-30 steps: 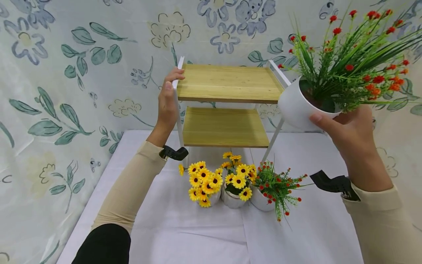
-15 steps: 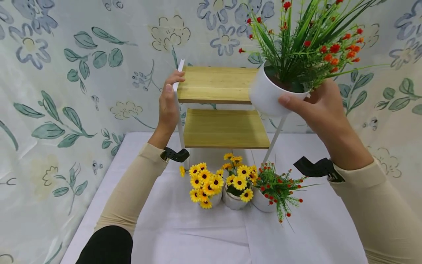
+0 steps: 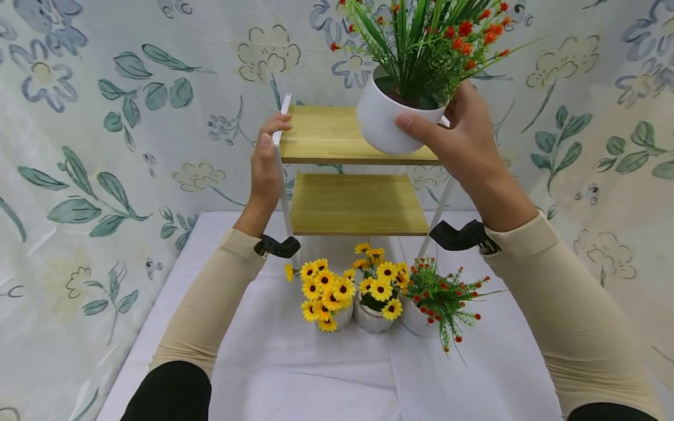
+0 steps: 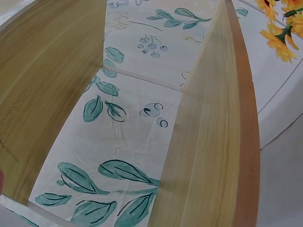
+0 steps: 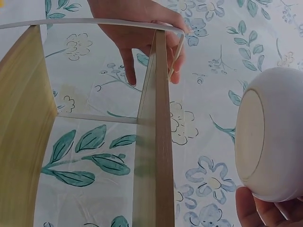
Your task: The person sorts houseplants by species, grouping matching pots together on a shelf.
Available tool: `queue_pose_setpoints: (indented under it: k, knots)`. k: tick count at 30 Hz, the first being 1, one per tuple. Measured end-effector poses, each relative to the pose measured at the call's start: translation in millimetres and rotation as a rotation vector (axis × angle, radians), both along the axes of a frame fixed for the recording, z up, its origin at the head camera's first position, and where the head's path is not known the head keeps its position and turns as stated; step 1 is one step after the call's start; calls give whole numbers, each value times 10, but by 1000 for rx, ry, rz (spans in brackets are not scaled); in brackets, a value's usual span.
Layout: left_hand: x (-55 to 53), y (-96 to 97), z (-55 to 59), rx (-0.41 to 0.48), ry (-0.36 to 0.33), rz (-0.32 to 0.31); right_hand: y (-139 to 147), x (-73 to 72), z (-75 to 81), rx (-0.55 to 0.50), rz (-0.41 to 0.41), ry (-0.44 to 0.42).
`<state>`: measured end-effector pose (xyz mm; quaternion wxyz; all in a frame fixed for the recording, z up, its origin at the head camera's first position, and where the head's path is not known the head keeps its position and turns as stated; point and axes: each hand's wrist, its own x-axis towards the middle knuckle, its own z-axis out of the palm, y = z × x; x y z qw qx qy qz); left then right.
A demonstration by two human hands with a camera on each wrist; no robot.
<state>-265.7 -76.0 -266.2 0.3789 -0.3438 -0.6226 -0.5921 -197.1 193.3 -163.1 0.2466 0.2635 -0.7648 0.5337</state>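
Observation:
My right hand holds a round white flowerpot, thumb on its rim, in front of and above the upper board of a two-tier plant stand. Green grassy leaves and red flowers rise from the pot. In the right wrist view, the pot's pale underside faces the camera, apart from the board, with fingertips below it. My left hand grips the stand's white metal frame at the upper left. The lower board is bare. In the left wrist view, both boards show but little of my hand.
In front of the stand, on a white cloth, are two pots of yellow flowers and a pot of red flowers. A floral-patterned backdrop hangs behind.
My right hand has carried the flowerpot left and slightly upward, from beside the stand's right end to over its upper board. My left hand has stayed on the frame.

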Motion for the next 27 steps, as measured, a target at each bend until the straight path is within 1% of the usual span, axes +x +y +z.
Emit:
queue_pose_setpoints:
  k: [3,7,14,21,27]
  knots:
    - [1,-6,-5,3,4,-7,-72,-78,0,-5,6,-13]
    - [11,-14,-6,6,0,3,-175,-184,-3,-21,33,-31]
    - [5,1,13,38,4,-45,-321,-356,4,-30,53,-11]
    - [-11,1,10,22,-11,-35,-446,-504,-1,-25,76,-26]
    - [-33,-22,-17,10,-25,-25,-555,-609,-12,-15,65,-51]
